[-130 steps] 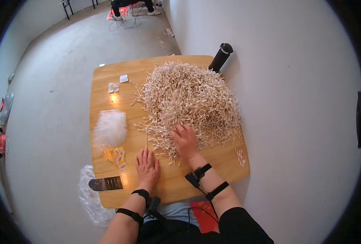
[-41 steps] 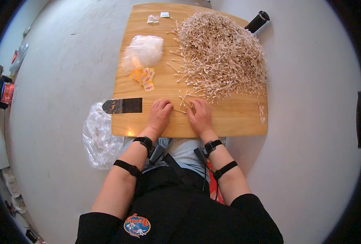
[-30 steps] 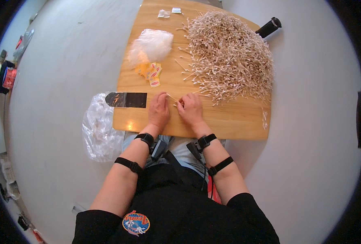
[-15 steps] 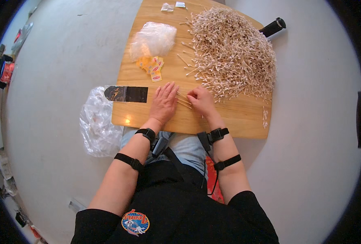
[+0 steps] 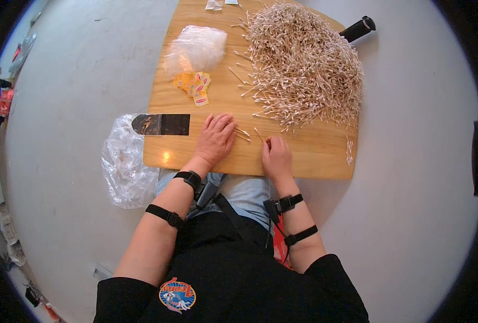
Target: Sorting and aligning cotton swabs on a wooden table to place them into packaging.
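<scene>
My left hand (image 5: 215,141) lies flat on the wooden table (image 5: 196,156), fingers stretched forward. A few cotton swabs (image 5: 243,134) rest against the right side of that hand; whether any reach beneath it is hidden. To the right, my right hand (image 5: 277,155) is closed in a pinch near the front edge, with a single cotton swab (image 5: 258,133) sticking out from the fingertips toward the upper left. Beyond both hands, a large heap of cotton swabs (image 5: 306,64) covers the far right of the table.
Left of my left hand lies a clear-and-black pouch (image 5: 174,124). Farther back are yellow labels (image 5: 200,98) and a stack of clear plastic bags (image 5: 198,48). Several swabs (image 5: 349,151) lie at the right edge. A black cylinder (image 5: 358,29) stands beyond; crumpled plastic (image 5: 126,167) hangs left.
My right hand has drawn back from beside the left hand, toward the right and nearer to me, with a swab showing in its pinch. My left hand stays flat by the small group of swabs.
</scene>
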The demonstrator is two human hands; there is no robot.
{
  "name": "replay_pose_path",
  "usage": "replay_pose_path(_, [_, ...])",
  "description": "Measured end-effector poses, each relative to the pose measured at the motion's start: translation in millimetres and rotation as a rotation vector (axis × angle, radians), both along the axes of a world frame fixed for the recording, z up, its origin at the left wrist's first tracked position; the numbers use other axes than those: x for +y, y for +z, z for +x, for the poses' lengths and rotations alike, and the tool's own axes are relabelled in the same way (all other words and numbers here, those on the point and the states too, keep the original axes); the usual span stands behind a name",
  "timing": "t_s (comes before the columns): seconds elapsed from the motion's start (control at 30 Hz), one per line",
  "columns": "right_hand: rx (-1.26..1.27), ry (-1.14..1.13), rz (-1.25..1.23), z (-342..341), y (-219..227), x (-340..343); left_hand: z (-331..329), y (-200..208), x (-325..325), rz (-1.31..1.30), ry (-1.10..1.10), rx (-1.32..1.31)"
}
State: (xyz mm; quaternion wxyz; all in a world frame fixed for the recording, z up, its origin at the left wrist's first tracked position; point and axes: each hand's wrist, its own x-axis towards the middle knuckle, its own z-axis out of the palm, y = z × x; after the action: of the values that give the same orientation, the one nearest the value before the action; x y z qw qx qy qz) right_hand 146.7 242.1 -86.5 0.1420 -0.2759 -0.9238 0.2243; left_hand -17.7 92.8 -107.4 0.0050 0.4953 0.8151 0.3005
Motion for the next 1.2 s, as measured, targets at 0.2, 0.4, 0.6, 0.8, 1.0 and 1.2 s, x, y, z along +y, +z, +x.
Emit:
replay_pose_path(0.2, [0.076, 0.074, 0.006, -47.9, -6.8, 12.2, -0.9, -0.4, 1.7, 0.033, 0.059, -0.038])
replay_pose_path(0.4, [0.139, 0.157, -0.135, -65.1, -2.3, 0.9, -5.7, -3.6, 0.9, 0.074, 0.042, -0.002])
replay_pose_path(0.6, [0.103, 0.205, -0.101, -63.0, -0.5, -2.3, 0.4, -1.7, 2.4, -0.020, 0.050, 0.048])
replay_pose_path(0.8, [0.108, 0.195, -0.120, -61.4, -1.1, -1.5, -1.6, -2.1, 3.0, 0.006, 0.065, 0.018])
replay_pose_path(1.0, [0.120, 0.164, -0.166, -62.7, -4.6, 2.5, -2.6, -0.3, 4.9, 0.052, 0.072, -0.027])
replay_pose_path(1.2, [0.159, 0.099, -0.371, -61.1, -0.2, 6.8, -4.7, 2.6, 5.8, 0.091, 0.110, -0.076])
